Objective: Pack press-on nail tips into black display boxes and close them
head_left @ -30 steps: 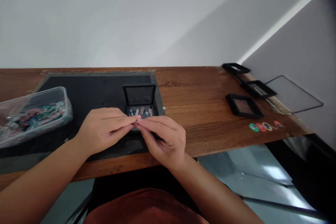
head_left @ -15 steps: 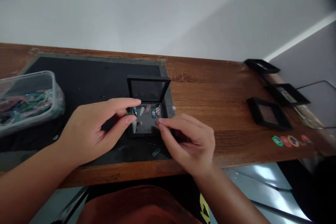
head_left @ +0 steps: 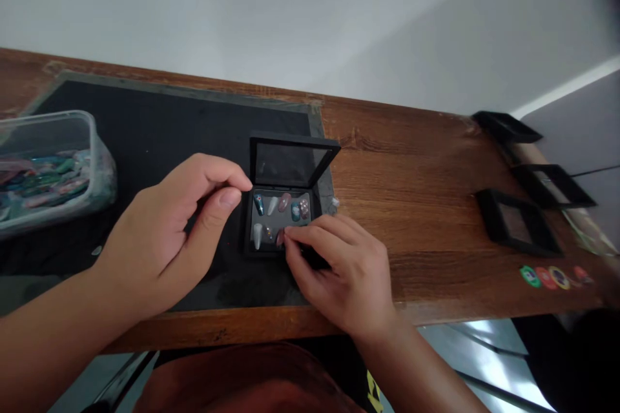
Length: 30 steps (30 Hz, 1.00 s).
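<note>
A small black display box [head_left: 247, 246] lies on the dark mat with its clear-windowed lid [head_left: 290, 164] raised. Fake nails rest on its grey bed: a dark teal one [head_left: 259, 204], a white one [head_left: 272, 206], a pink one [head_left: 285, 202], a blue one [head_left: 295, 210] and a studded one [head_left: 304, 208] above, a pale one [head_left: 258, 235] and an ornamented one [head_left: 268, 232] below. My right hand [head_left: 343, 268] pinches a dark red fake nail [head_left: 279, 237] at the lower row. My left hand [head_left: 169, 232] is curled at the box's left side, thumb against forefinger; anything inside is hidden.
At left stands a clear plastic tub [head_left: 94, 161] full of fake nails. Several black frame-like boxes [head_left: 518, 222] sit at the table's right end, with round coloured stickers [head_left: 530, 276] nearer the front edge. A wall runs behind the wooden table [head_left: 411, 193].
My right hand has moved the dark red nail left, into the lower row. The left thumb and forefinger have closed together. The view has shifted slightly.
</note>
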Motion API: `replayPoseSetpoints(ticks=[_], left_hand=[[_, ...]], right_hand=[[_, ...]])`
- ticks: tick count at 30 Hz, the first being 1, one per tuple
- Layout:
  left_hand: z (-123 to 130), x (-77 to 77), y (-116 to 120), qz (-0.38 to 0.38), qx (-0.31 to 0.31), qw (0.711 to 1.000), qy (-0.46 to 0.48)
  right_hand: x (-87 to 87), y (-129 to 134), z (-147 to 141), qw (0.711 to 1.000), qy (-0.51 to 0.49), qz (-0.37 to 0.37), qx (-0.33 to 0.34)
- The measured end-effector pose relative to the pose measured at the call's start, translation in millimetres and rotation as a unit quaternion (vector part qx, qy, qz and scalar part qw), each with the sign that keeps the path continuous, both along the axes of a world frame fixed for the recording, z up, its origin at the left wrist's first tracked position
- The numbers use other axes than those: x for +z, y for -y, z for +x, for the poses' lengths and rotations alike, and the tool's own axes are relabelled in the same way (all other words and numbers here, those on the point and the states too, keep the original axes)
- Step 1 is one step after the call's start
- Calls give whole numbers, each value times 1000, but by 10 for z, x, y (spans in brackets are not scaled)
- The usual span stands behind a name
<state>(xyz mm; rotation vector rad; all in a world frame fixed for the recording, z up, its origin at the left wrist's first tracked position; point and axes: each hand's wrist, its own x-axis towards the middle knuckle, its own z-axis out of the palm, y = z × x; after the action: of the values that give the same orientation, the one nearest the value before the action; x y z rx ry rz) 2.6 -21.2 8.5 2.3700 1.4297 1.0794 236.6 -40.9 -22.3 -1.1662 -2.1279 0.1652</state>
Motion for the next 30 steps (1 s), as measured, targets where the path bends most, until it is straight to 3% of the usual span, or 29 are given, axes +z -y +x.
replayPoseSetpoints(ticks=[9,19,25,30], left_hand=[[-18,-2,6,3,11,999,37],[-8,-50,-17,3,12,999,52],[-5,51,-4,0,-23,1000,3],[19,90,20,-15,-6,1000,3]], right_hand=[[65,5,10,997,-53,-46,1],[22,30,6,997,-26,-58,39],[52,37,-11,997,-28,-70,2],[38,46,-55,995,-55,-83,-31]])
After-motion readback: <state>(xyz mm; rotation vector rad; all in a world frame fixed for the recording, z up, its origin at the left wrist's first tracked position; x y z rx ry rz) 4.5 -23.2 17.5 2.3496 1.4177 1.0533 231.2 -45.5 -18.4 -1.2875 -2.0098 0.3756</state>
